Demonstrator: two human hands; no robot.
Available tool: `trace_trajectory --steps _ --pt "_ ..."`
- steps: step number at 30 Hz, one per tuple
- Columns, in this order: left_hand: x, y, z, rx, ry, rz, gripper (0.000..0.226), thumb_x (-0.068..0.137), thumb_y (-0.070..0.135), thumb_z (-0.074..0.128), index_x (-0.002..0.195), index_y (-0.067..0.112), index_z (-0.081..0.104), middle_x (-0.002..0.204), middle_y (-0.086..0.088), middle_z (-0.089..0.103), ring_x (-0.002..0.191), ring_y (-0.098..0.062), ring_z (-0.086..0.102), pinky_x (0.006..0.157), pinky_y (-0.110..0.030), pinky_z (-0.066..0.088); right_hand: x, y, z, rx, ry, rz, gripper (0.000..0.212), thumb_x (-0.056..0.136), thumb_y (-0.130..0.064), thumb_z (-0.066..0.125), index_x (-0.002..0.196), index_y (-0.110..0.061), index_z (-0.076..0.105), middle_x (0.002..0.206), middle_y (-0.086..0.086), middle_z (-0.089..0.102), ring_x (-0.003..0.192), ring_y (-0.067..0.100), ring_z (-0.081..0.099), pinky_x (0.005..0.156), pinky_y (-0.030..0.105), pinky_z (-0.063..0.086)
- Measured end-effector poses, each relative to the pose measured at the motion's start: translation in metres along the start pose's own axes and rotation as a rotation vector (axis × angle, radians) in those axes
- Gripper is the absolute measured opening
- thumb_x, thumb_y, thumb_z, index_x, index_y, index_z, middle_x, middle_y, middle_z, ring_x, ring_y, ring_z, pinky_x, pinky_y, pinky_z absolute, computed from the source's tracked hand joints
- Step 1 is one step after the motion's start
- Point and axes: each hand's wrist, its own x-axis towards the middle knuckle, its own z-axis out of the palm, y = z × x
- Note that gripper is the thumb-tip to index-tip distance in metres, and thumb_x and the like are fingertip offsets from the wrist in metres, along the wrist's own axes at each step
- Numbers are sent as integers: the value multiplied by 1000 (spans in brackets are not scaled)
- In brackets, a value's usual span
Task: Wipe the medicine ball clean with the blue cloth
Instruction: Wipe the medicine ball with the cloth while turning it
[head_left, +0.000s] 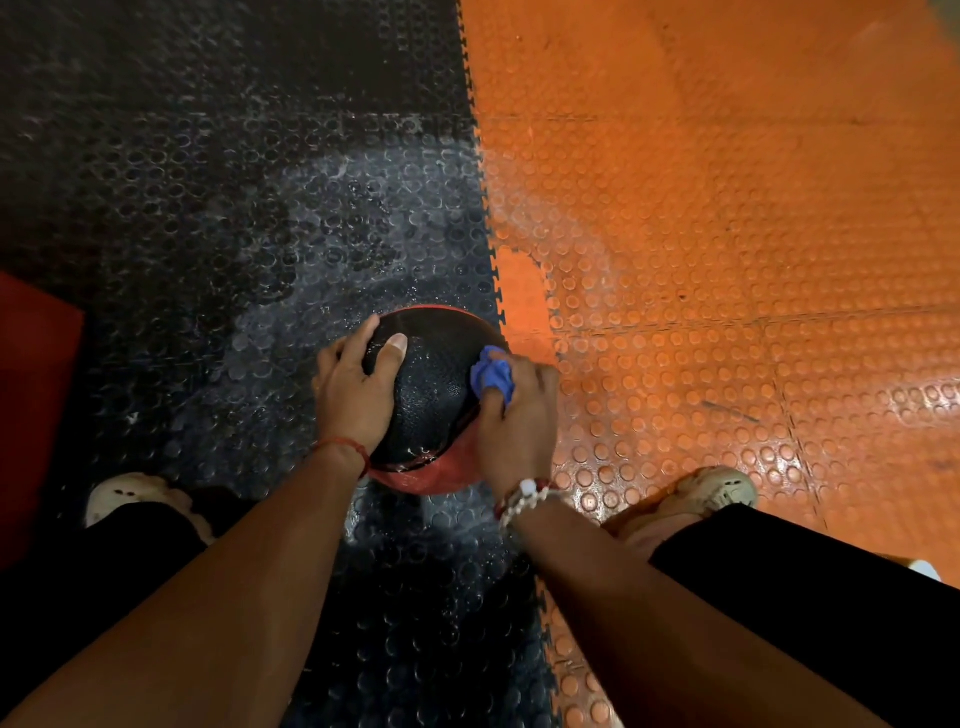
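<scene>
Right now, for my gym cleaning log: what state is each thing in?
medicine ball, glistening wet, steadied between both hands.
blue cloth, bunched up, pressed against the ball's right side.
left hand, cupped round the ball's left side, thumb on top.
right hand, gripping the cloth.
black mat, streaked with whitish wet smears.

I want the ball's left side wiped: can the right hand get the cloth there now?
Probably not: the left hand covers that side of the ball; the right hand holds the cloth opposite.
</scene>
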Motion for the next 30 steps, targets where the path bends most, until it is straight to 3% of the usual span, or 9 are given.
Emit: trace_trajectory --steps 3,6,8,12,15,20,25,27,30 --pt "1 1 1 -20 5 -31 48 91 58 49 137 47 46 144 6 32 137 -23 30 114 -44 27 27 21 -1 -17 7 205 23 90 -11 47 110 -8 59 109 14 54 85 21 50 69 20 31" --pt "-1 1 1 -16 13 -36 48 91 58 49 138 46 46 146 6 31 138 -24 28 113 -44 26 24 34 5 2 30 446 20 92 -16 44 106 -5 55 104 20 57 88 34 58 71 35 45" --pt "-1 2 2 0 13 -32 48 92 57 48 138 45 45 147 5 31 139 -24 26 113 -43 24 6 27 7 -7 78 484 21 91 -17 45 108 -6 54 107 18 52 84 33 57 72 40 49" --pt "0 6 3 26 17 -35 48 93 56 48 139 44 44 149 3 31 140 -24 24 113 -40 21 -26 1 4 53 81 286 28 90 -13 49 117 -17 56 110 5 42 77 11 47 67 18 35" --pt "0 5 2 20 5 -27 49 92 57 48 139 44 44 149 3 30 141 -25 24 113 -42 22 -20 -6 4 46 41 77 30 84 -10 50 113 -15 59 111 6 43 92 17 50 82 24 42" --pt "1 2 1 4 -1 -21 49 91 59 49 138 46 45 147 5 31 140 -23 27 114 -42 23 28 22 0 -36 17 237 21 90 -12 46 107 -10 59 105 9 51 79 19 46 66 24 31" --pt "-1 5 4 64 9 -2 49 91 60 48 138 46 45 148 6 32 138 -24 28 112 -42 25 8 31 1 -33 77 381 22 91 -14 45 109 -6 56 106 16 53 84 30 53 67 28 35" --pt "0 5 6 89 9 4 50 91 62 47 138 47 44 148 6 31 138 -24 28 112 -42 26 -14 21 0 12 117 365 25 90 -13 48 114 -11 57 109 12 48 81 23 50 68 24 34" --pt "1 6 7 100 8 6 50 91 61 46 139 47 43 149 5 30 138 -25 27 111 -41 25 -31 3 1 57 92 169 30 86 -12 49 115 -15 58 110 6 43 85 15 47 74 21 37"
